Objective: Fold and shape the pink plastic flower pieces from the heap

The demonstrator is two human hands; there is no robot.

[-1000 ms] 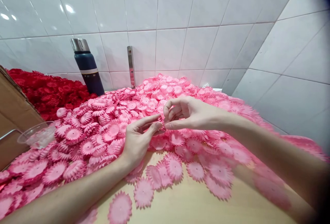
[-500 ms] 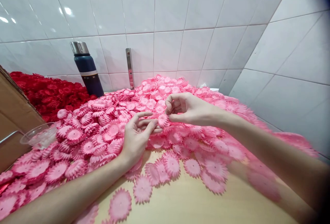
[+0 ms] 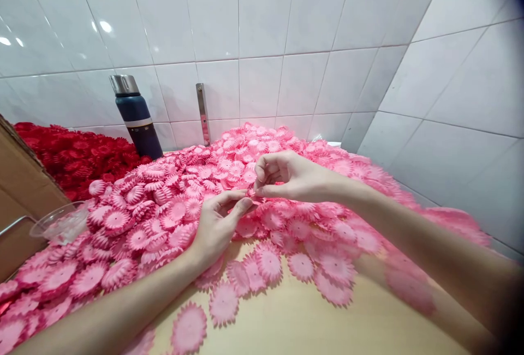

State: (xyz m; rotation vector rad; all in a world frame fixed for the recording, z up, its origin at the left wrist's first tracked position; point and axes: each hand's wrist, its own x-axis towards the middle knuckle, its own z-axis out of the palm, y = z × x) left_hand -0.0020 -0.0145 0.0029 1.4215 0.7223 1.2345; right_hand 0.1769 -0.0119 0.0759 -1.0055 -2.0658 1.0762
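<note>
My left hand (image 3: 221, 227) is closed, its thumb and fingers pinching at a small pink flower-shaped piece (image 3: 251, 193), mostly hidden by fingertips. From the right, my right hand (image 3: 286, 178) meets it, fingers curled and thumb and forefinger closed at the same piece. Both hands hover over the near side of a large heap of pink scalloped flower discs (image 3: 176, 210), some with a small centre hole. Below the hands, several loose flat discs (image 3: 224, 303) lie on the pale wooden table (image 3: 295, 317).
A dark blue bottle (image 3: 141, 126) with a metal cap stands behind the heap. Red flower pieces (image 3: 90, 158) pile up at back left. A cardboard box (image 3: 24, 191) and a clear plastic container (image 3: 61, 224) sit at left. A tiled wall (image 3: 262, 17) rises behind, with a metal strip (image 3: 202, 114).
My right hand has drawn slightly closer to my left, so their fingertips now meet. The flower-shaped piece, visible between them before, is now mostly covered. The view has shifted slightly.
</note>
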